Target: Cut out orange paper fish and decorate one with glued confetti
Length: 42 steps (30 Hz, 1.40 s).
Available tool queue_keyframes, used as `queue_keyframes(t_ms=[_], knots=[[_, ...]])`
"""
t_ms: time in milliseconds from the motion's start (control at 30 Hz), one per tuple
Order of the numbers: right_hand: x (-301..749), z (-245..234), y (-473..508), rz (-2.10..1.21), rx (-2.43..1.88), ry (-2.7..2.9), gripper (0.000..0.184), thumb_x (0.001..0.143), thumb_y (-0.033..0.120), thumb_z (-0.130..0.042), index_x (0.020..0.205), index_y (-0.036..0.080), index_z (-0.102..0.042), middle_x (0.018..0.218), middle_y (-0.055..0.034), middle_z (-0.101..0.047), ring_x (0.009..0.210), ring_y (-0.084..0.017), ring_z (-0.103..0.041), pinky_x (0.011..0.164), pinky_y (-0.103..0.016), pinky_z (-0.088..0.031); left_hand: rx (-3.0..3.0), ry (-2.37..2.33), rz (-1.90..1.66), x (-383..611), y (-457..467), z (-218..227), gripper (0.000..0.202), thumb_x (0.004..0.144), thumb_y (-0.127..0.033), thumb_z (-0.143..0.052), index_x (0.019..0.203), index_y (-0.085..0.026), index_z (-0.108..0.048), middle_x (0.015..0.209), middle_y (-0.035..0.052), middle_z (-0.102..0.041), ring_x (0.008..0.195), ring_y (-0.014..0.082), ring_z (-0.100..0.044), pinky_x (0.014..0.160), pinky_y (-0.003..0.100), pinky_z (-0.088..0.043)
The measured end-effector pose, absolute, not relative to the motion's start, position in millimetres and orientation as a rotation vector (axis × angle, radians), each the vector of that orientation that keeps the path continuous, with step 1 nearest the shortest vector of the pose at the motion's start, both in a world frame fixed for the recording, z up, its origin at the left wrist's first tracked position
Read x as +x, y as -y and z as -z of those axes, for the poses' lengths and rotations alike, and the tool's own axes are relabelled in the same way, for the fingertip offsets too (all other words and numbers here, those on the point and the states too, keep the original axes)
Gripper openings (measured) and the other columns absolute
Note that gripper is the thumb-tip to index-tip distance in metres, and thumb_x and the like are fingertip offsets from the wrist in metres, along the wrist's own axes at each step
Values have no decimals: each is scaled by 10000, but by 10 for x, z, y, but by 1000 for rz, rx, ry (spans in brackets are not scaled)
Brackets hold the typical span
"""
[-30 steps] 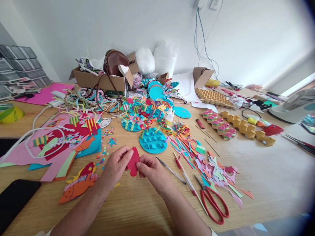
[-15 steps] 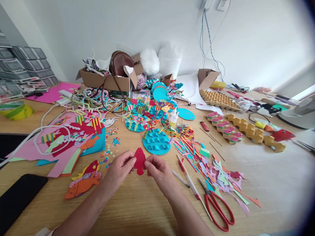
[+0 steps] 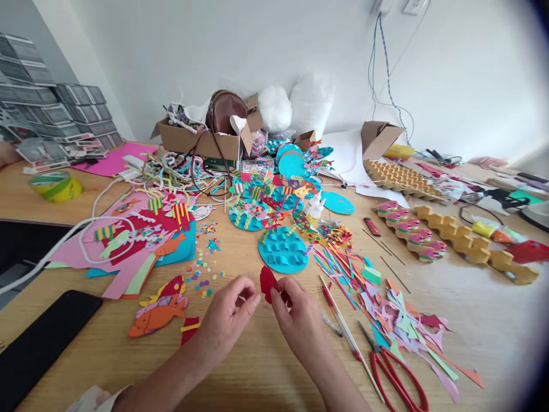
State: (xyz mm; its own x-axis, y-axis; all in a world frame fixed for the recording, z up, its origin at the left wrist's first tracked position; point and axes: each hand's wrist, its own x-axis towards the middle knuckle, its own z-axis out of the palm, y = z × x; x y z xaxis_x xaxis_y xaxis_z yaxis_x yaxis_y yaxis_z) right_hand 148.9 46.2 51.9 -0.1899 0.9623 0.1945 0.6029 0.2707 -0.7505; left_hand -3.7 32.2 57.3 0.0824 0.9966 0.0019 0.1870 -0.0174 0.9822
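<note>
Between the thumb and fingers of my right hand (image 3: 295, 303) is a small red paper fish (image 3: 267, 282), tilted so that only part of its face shows. My left hand (image 3: 234, 309) is just left of it, apart from the fish, its fingers loosely curled and nothing visible in them. Beyond both hands lies a round blue base (image 3: 283, 250) with raised paper strips. Orange, red and yellow paper fish (image 3: 156, 319) are piled left of my left hand. A red paper piece with a yellow strip (image 3: 190, 329) lies beside my left wrist.
Red-handled scissors (image 3: 397, 366), a pen (image 3: 341, 317) and paper scraps (image 3: 398, 315) lie to the right. A black phone (image 3: 51, 343) and white cable (image 3: 47, 257) are at left. Behind stand a glue bottle (image 3: 315, 207), decorated blue bases and a cardboard box (image 3: 201, 143).
My left hand has let go of the red paper fish and moved slightly away. The right hand keeps the fish, now turned more edge-on. The view has shifted left.
</note>
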Motion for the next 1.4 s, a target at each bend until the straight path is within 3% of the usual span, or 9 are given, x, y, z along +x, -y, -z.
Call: queue_keyframes(t_ms=[100, 167, 433, 567, 800, 933, 1167, 1333, 1400], knots=[[1441, -527, -396, -381, -1334, 2049, 143, 837, 157, -448, 713, 191, -511, 720, -51, -570, 682, -185, -514, 606, -281, -369, 1142, -1098, -1081, 21, -240, -525, 274, 775, -336, -586, 1017, -224, -527, 1022, 42, -585, 960, 185, -550, 772, 264, -443], [1390, -520, -357, -288, -1297, 2129, 125, 832, 144, -450, 740, 183, -524, 760, -66, -583, 725, -204, -514, 640, -302, -386, 948, -986, -1074, 60, -193, -521, 377, 785, -359, -591, 1132, -245, -496, 1137, 49, -572, 1080, 198, -514, 868, 288, -419], [1378, -537, -313, -487, -1196, 2120, 55, 821, 209, -534, 775, 181, -522, 801, -58, -589, 751, -202, -525, 675, -317, -416, 444, -712, -1079, 82, -226, -459, 180, 821, -303, -576, 967, -203, -609, 1037, 41, -649, 994, 179, -578, 780, 258, -445], [1419, -543, -323, -605, -1200, 1999, 40, 814, 182, -542, 781, 186, -520, 802, -44, -592, 774, -185, -549, 688, -294, -428, 334, -685, -1071, 34, -282, -410, 186, 821, -322, -568, 913, -173, -631, 1026, 70, -658, 988, 201, -589, 760, 280, -461], [1262, -421, -317, -570, -1362, 2140, 215, 734, 153, -599, 943, 147, -549, 892, -91, -620, 814, -228, -552, 716, -336, -443, 399, -662, -1110, 75, -197, -464, 229, 852, -274, -539, 1049, -202, -633, 1123, 48, -637, 1095, 193, -533, 899, 293, -416], [1224, -365, -325, -614, -1403, 2106, 163, 758, 140, -540, 918, 147, -565, 838, -87, -635, 789, -226, -561, 707, -329, -434, 469, -626, -1121, 82, -139, -473, 324, 886, -268, -490, 1203, -240, -550, 1261, 39, -562, 1217, 195, -438, 999, 321, -343], [1296, -362, -444, -1053, -1361, 1778, 148, 800, 211, -429, 764, 164, -565, 694, -45, -599, 631, -176, -528, 572, -272, -375, 547, -802, -1010, -3, -126, -465, 545, 870, -365, -502, 1373, -264, -320, 1444, 51, -348, 1305, 228, -324, 1028, 382, -308], [1383, -488, -514, -1532, -1126, 1453, 131, 735, 279, -496, 652, 179, -517, 618, 13, -521, 604, -135, -478, 593, -247, -369, 778, -975, -1024, -164, -226, -544, 478, 845, -349, -535, 1302, -265, -424, 1403, 50, -403, 1301, 214, -315, 1017, 347, -310], [1407, -549, -528, -1677, -1069, 1398, 123, 730, 273, -508, 658, 175, -527, 625, 16, -537, 612, -126, -484, 611, -241, -368, 847, -1045, -1049, -238, -303, -586, 484, 831, -348, -540, 1291, -249, -425, 1310, 70, -490, 1230, 211, -404, 963, 336, -360]])
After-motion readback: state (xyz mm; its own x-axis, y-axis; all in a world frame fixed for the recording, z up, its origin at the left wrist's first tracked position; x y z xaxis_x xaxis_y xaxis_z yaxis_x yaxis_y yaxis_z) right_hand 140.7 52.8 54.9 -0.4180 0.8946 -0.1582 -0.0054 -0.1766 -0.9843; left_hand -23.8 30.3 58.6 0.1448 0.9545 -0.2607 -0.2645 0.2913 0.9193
